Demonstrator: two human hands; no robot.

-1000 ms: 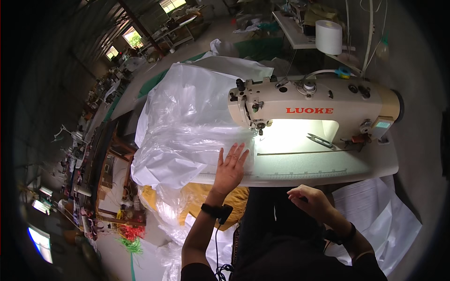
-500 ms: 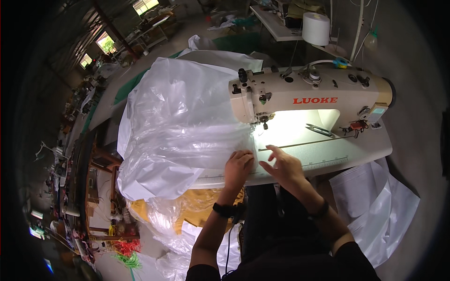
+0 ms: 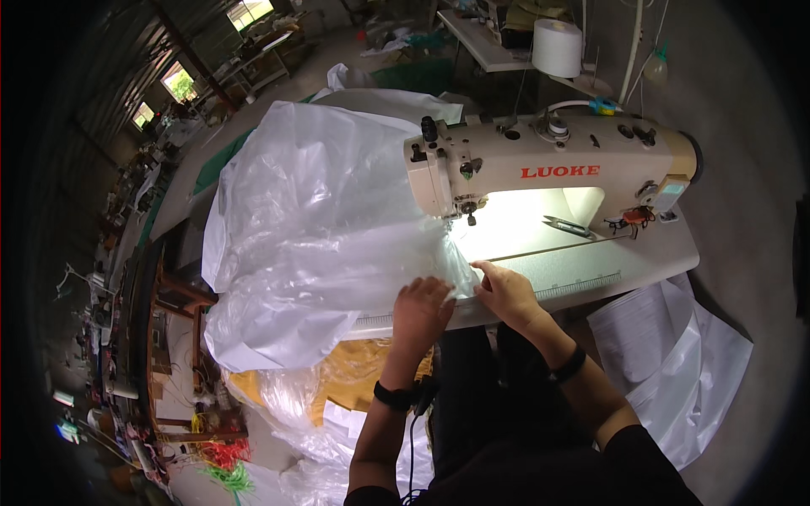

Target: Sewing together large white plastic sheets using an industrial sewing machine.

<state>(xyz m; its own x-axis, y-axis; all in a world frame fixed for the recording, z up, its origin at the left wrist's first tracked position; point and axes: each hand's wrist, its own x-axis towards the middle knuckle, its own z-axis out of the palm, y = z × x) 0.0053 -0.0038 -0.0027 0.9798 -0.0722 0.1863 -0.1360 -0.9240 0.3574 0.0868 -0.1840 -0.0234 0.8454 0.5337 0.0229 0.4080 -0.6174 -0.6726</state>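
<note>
A large, shiny white plastic sheet (image 3: 312, 194) lies over the left part of the sewing machine's table (image 3: 582, 274). Its right edge runs under the needle area of the beige sewing machine (image 3: 548, 160). My left hand (image 3: 422, 316) is closed on the sheet's near edge, fingers bent over it. Just to the right, my right hand (image 3: 509, 295) pinches the sheet's right edge between thumb and forefinger. From the needle the sheet fans out in folds toward both hands. The fingertips' exact grip is partly hidden.
Thread snips (image 3: 569, 226) lie on the table under the machine's arm. A white thread cone (image 3: 557, 49) stands behind. More white sheeting (image 3: 675, 363) hangs at the lower right. Yellow fabric (image 3: 350, 375) and clear plastic lie below the table, with a wooden frame (image 3: 181, 299) at left.
My right hand has closed from spread fingers onto the sheet's edge. My left hand has shifted slightly nearer to me, and the sheet by the needle is now drawn into folds.
</note>
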